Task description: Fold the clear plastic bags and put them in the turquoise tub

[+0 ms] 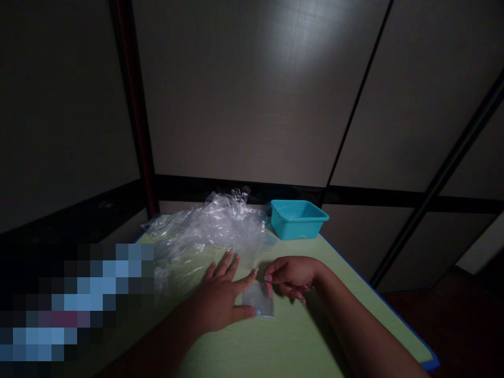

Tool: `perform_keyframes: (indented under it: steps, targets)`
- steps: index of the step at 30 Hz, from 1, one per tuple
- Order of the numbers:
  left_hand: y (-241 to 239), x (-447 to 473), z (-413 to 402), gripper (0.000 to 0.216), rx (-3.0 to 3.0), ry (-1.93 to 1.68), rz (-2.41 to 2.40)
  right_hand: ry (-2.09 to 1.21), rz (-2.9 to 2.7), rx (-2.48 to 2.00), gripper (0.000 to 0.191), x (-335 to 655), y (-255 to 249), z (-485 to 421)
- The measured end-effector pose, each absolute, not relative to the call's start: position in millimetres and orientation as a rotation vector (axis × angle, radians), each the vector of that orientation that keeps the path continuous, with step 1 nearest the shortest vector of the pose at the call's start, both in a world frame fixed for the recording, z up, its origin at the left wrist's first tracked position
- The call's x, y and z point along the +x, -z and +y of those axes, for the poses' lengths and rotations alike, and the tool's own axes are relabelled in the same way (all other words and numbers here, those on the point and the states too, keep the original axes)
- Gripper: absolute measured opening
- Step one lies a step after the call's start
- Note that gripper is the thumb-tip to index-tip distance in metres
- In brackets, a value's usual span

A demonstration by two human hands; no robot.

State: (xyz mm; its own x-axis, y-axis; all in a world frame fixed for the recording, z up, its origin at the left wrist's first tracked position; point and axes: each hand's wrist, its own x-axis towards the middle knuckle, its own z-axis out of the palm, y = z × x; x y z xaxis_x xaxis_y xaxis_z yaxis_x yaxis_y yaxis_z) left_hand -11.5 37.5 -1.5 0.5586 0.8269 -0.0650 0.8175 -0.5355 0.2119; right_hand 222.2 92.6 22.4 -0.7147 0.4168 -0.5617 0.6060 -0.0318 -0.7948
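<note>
A small translucent plastic bag (260,302) lies flat on the pale green tabletop (236,349). My left hand (220,302) is spread out palm down, its thumb resting on the bag's lower edge and its index finger near the top edge. At the bag's upper right corner, the thumb and forefinger of my right hand (289,275) are pinched together on it, while the other fingers curl loosely beneath. Just beyond my left fingertips sits a crumpled heap of clear plastic film or bags (212,223).
A turquoise plastic tub (299,226) stands at the far right part of the table, beside the heap. Blue edging (394,312) runs along the table's right side. Large cabinet-like panels (244,105) rise close behind the table. Pixelated blocks cover the lower left.
</note>
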Motion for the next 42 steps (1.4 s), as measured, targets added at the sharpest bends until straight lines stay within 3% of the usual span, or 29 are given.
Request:
perform_keyframes:
  steps: [9,25,33,42]
  targets:
    - [1.5,-12.6,36.9,0.072,2.572,-0.091,1.359,1.834,2.036,0.996,0.03,215.9,-14.5,91.4]
    - [2.4,-12.3,37.6,0.073,2.569,-0.106,1.353,1.842,2.006,0.896,0.018,208.7,-20.5,82.5]
    - [-3.2,-11.2,35.0,0.06,2.556,-0.089,1.353,1.953,1.991,0.95,0.025,201.6,-8.9,87.2]
    - [-0.9,-12.1,37.5,0.077,2.556,-0.065,1.347,1.899,1.91,0.947,0.024,201.4,-10.0,87.1]
